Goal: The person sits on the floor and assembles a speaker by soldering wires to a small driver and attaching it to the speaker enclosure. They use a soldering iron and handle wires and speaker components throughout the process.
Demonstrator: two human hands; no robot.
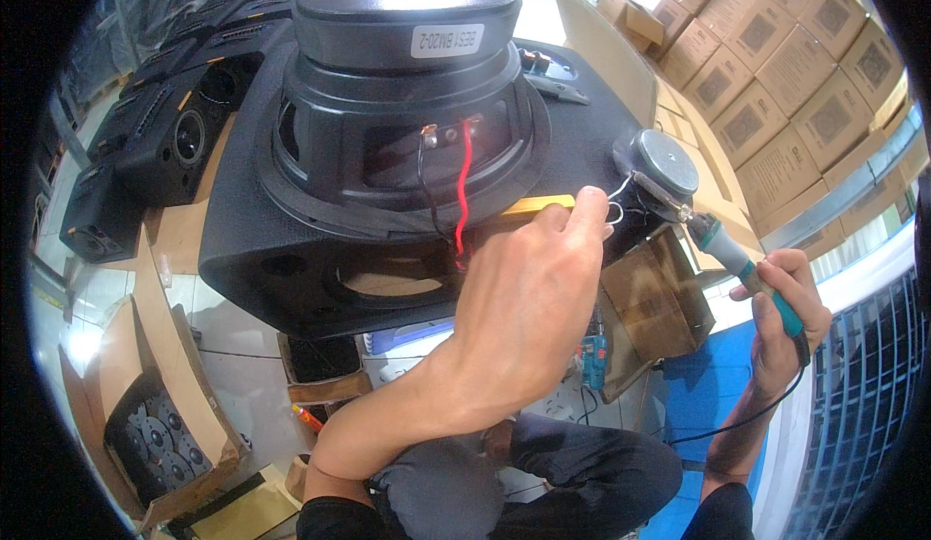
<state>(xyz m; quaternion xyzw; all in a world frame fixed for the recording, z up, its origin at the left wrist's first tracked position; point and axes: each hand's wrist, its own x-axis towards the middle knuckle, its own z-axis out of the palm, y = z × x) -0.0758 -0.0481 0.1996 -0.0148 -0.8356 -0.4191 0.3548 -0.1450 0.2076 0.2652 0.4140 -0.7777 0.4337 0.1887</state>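
In my right hand (781, 322) is a soldering iron (732, 252) with a white and green grip, its tip at the terminal side of a small round speaker driver (666, 162). Close by, my left hand (533, 298) is closed in a pinch, a thin pale wire (615, 212) looping out at the fingertips. From behind these fingers a yellow strip-like piece (538, 205) sticks out to the left; whether I grip it is hidden. A large black woofer (402, 84) sits magnet up on a black speaker cabinet (262, 230). Red (465, 181) and black (423, 176) wires run down from its terminals.
Behind the woofer lies a small part with components (553, 75). Stacked cartons (776, 75) rise at right. Finished-looking speakers (155, 152) stand left, above an open carton of round parts (160, 433). A blue drill (593, 354) and brown box (664, 298) are below.
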